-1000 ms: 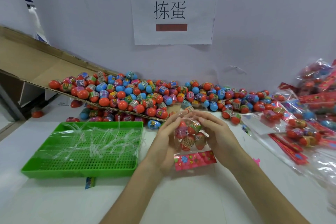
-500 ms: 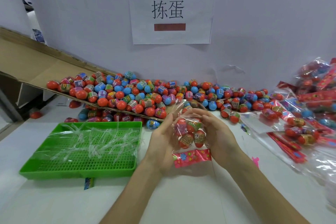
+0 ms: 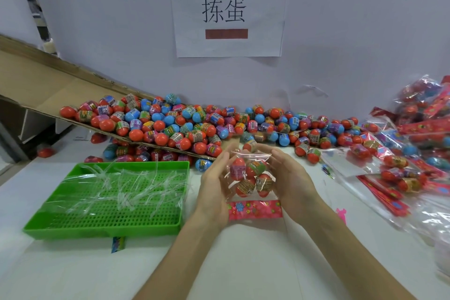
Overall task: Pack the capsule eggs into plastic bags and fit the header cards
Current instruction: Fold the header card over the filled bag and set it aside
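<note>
Capsule eggs [image 3: 264,184], red-orange plastic with printed wraps: several sit in a clear plastic bag [image 3: 258,156] held between my palms.
Left hand [image 3: 214,185]: fingers nearly straight, pressed on the bag's left side. Right hand [image 3: 292,182]: fingers curled round its upper right edge. Pink flowered paper header card [image 3: 254,209] at the bag's lower end, between my wrists. Green perforated plastic tray [image 3: 107,224] lies left of my left hand; loose egg heap [image 3: 185,126] beyond my fingertips.
</note>
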{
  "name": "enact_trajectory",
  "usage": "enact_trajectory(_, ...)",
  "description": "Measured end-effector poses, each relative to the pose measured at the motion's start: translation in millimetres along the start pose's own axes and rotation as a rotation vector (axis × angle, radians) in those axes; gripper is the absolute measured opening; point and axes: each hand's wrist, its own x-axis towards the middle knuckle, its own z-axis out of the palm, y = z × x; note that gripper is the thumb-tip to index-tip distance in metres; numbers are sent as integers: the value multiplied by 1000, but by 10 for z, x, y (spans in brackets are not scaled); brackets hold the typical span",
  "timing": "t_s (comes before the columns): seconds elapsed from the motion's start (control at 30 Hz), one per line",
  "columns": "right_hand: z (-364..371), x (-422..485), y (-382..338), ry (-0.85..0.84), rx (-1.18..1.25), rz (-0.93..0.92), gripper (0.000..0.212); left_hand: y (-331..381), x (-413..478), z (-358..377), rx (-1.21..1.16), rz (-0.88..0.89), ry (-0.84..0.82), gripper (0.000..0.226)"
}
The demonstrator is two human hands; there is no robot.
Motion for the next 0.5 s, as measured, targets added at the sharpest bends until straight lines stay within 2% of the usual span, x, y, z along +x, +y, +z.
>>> enact_trajectory(0.17, 2, 16, 29, 8, -65, -39, 35, -60, 30, -6, 73, 92, 115, 28)
enact_trajectory(0.33, -11, 42, 28, 17, -25, -3, 28, -69, 44, -23, 58, 113, 159, 25)
enact_trajectory(0.5, -30, 51, 55, 161, 15, 56, 13, -51, 45, -38, -10, 92, 140, 25)
